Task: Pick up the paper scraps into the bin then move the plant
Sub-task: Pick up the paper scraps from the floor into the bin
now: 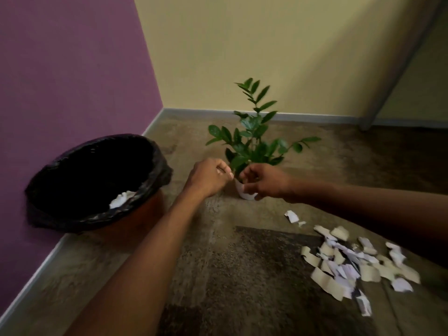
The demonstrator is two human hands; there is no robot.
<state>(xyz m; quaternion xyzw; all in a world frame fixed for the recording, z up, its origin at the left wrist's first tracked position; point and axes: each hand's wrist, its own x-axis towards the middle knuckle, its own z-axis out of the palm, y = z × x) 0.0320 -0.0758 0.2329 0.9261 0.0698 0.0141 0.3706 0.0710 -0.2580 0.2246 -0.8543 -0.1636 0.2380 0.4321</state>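
1. Two hands are seen at the plant (252, 137): the right hand (263, 181) is curled round its small white pot (243, 193); the left hand (209, 177) is clenched just beside the pot. Whether anything is held in it cannot be told.
2. Plant is stood on the carpet (242, 263), near the wall corner.
3. Bin (97, 183), lined with a black bag, is placed left of the plant against the purple wall (72, 69); one crumpled white scrap (121, 198) is seen inside.
4. Paper scraps (351, 260) are piled on the carpet at right, well apart from the bin.
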